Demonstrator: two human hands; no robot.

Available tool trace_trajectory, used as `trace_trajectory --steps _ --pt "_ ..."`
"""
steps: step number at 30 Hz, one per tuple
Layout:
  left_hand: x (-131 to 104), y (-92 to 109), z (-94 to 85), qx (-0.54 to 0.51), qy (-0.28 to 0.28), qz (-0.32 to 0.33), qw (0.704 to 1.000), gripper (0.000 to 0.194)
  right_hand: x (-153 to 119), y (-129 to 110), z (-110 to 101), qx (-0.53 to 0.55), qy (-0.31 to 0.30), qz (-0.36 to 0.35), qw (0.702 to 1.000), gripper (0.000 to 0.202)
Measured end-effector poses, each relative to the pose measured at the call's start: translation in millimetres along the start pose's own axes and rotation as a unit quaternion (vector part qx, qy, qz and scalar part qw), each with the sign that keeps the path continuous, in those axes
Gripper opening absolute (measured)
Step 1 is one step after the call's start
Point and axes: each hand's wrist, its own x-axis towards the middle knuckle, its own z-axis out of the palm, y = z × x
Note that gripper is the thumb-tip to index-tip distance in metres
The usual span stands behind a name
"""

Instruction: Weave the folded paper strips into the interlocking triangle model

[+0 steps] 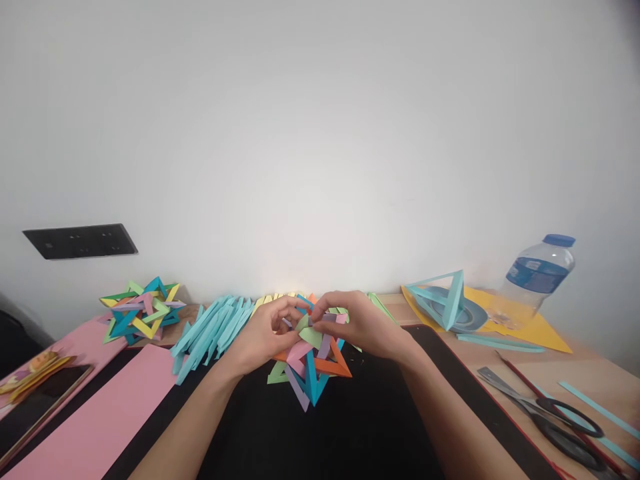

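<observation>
A many-coloured folded paper star (pixel 311 373) of blue, orange, green, pink and purple strips is held above the black mat (pixel 320 447). My left hand (pixel 267 332) grips it from the left, its fingers curled at the upper edge. From the right, my right hand (pixel 353 323) pinches a light green strip (pixel 313 335) near the top of the star with thumb and forefinger. The far side of the star is hidden behind my hands.
Left: a finished-looking paper star (pixel 145 310), light blue folded strips (pixel 215 333), pink paper (pixel 100 420) and a phone (pixel 43 407). Right: a blue paper frame (pixel 454 300) on a round dish (pixel 473 317), a water bottle (pixel 537 273), scissors (pixel 545 417) and a pencil (pixel 525 377). A wall stands behind.
</observation>
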Motion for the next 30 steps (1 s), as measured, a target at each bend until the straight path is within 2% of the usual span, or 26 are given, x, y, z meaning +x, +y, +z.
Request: trace_trajectory --steps 5,9,12,19,26,30 --pt "1 0 0.8 -0.026 0.006 -0.004 1.000 0.040 0 -2 10 -0.030 -0.022 0.010 0.999 0.009" --pt "1 0 -0.6 -0.048 0.005 -0.004 0.999 0.034 4 3 16 -0.013 -0.006 0.014 1.000 0.011" --pt "0 -1 -3.1 -0.049 0.006 -0.008 0.999 0.030 6 5 17 0.002 -0.001 0.016 1.000 0.009" --pt "0 -1 -7.3 -0.054 0.006 -0.027 0.998 0.033 6 4 16 0.000 -0.015 0.013 1.000 0.005" --pt "1 -3 -7.1 -0.070 0.002 -0.033 0.997 0.027 6 2 19 -0.016 -0.010 0.024 1.000 0.017" --pt "1 -1 -6.6 -0.082 0.006 -0.044 0.996 0.023 7 1 19 -0.027 -0.003 0.021 0.999 0.017"
